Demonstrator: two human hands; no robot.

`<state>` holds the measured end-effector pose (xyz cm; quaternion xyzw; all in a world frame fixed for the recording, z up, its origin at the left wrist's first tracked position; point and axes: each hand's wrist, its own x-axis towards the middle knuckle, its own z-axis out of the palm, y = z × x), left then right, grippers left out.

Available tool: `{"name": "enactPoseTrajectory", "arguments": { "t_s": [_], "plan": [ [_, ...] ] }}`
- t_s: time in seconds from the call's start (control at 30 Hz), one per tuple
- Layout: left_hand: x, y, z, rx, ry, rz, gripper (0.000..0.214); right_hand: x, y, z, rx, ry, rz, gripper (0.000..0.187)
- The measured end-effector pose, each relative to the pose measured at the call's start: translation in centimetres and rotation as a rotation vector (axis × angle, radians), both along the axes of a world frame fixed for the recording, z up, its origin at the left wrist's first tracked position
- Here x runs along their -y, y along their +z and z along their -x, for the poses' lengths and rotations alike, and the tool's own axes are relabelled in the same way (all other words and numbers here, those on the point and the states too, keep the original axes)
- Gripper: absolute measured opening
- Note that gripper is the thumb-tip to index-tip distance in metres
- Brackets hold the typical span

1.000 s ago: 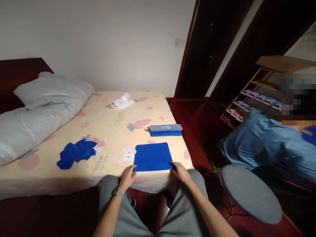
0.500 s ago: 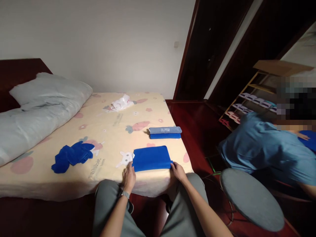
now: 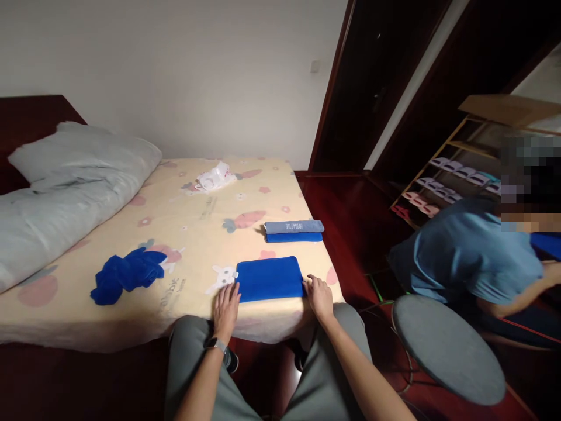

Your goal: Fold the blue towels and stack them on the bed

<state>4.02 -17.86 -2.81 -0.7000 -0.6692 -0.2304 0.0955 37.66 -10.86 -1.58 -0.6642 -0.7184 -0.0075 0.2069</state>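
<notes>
A folded bright blue cloth (image 3: 269,278) lies flat near the bed's front edge. My left hand (image 3: 227,305) rests at its near left corner, fingers stretched out on the sheet. At the cloth's near right corner sits my right hand (image 3: 319,295), fingers spread and touching the edge. Behind the cloth lies a small stack of folded towels (image 3: 293,231), light blue over dark blue. A crumpled blue cloth (image 3: 127,273) is on the bed to the left.
The bed (image 3: 193,222) has a cream sheet with cartoon prints, a grey pillow (image 3: 65,181) at left and a white plastic bag (image 3: 213,177) at the back. A round grey stool (image 3: 447,348) stands right of my knees. Another person in a blue shirt (image 3: 473,257) crouches by a shoe rack (image 3: 456,181).
The blue cloth became shorter front to back, folded over. Both my hands shifted from gripping its near edge to lying flat at its near corners. The person at right moved slightly.
</notes>
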Motion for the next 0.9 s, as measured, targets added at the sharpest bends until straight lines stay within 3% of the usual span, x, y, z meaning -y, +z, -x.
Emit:
{"name": "enactPoseTrajectory", "arguments": {
  "t_s": [0.1,0.2,0.33,0.43,0.67,0.9],
  "plan": [
    [0.2,0.7,-2.6,-0.09,-0.165,0.008,0.053,0.7,0.4,1.0,-0.03,0.147,-0.063,0.038],
    [0.1,0.4,-6.0,-0.182,-0.313,0.065,0.057,2.1,0.3,3.1,0.007,0.469,-0.047,0.041],
    [-0.2,-0.7,-8.1,-0.19,-0.331,0.126,0.061,3.2,-0.8,4.7,0.097,0.679,-0.006,0.058],
    [0.0,-0.9,-6.6,-0.174,-0.362,0.164,0.061,2.6,-1.4,3.4,0.109,0.697,0.046,0.062],
    [0.8,0.1,0.0,-0.108,-0.37,0.244,0.064,0.8,-1.6,-1.2,0.032,0.723,0.146,0.06],
    [0.7,0.8,3.2,-0.019,-0.415,0.255,0.052,0.2,-1.3,-1.9,0.009,0.693,0.105,0.058]
  ]
}}
